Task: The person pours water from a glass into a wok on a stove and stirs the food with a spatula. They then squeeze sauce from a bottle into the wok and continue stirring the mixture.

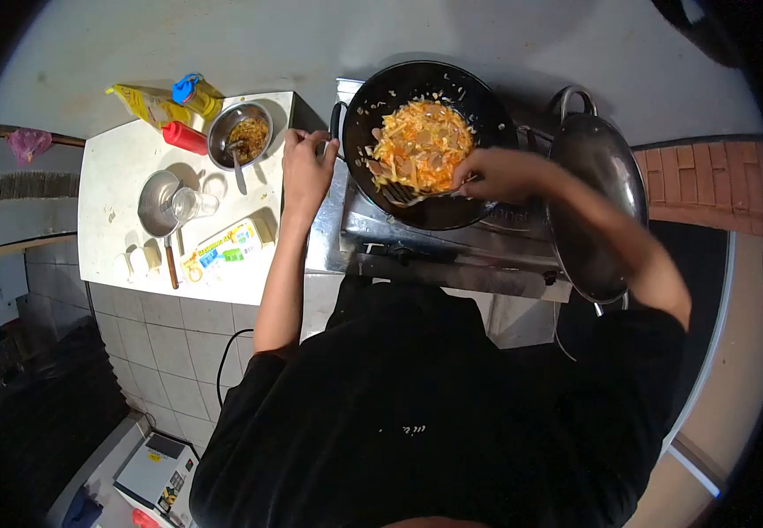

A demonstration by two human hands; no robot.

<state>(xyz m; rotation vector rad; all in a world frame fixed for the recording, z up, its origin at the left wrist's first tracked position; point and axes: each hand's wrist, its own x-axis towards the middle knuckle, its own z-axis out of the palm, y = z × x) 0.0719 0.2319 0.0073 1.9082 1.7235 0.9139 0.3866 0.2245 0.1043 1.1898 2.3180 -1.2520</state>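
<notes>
A black wok (478,88) sits on the gas stove (478,238). In it lies a mix of orange and yellow shredded food (421,141) with brownish slices. My left hand (308,172) is closed on the dark wok handle (336,119) at the left rim. Over the wok's right side, my right hand (497,173) is wrapped round a slotted spatula (399,194), its head touching the lower edge of the food. The spatula's grip is mostly hidden in my fingers, and the hand is slightly blurred.
Right of the stove leans a large metal wok (597,207). The white table (113,216) at left holds a steel bowl (240,110) with a spoon in chopped food, a red bottle (185,137), a blue-capped bottle (198,95), a saucepan (158,202) and a glass (185,204).
</notes>
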